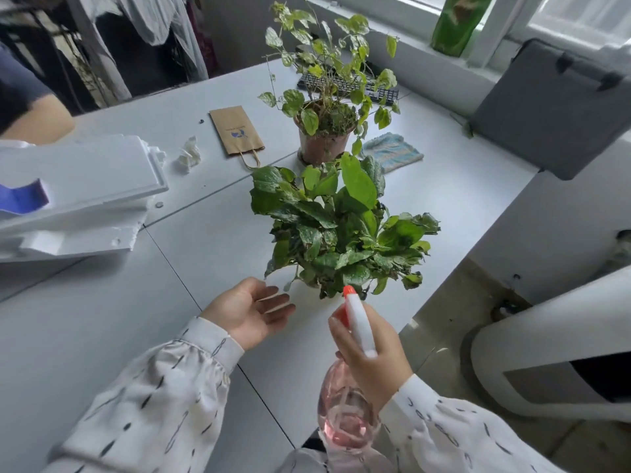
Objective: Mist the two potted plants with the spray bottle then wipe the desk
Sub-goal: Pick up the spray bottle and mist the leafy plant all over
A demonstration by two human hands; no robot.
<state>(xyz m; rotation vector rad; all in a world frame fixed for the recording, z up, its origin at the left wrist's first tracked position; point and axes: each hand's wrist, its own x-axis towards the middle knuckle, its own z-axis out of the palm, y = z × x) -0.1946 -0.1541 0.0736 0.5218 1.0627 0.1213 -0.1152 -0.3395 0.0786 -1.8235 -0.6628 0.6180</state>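
One spray bottle (343,411), nozzle (349,291) toward plant (341,227)

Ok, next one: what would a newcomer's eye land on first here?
First, the bushy green plant in the middle of the desk, with the right hand holding a pink spray bottle whose orange nozzle points at it. The left hand is open, palm up, at the plant's left; behind stands a taller, sparser plant in a brownish pot, a striped cloth to its right.

Bright window (563,15) daylight, soft shadows, wide-angle edge distortion.
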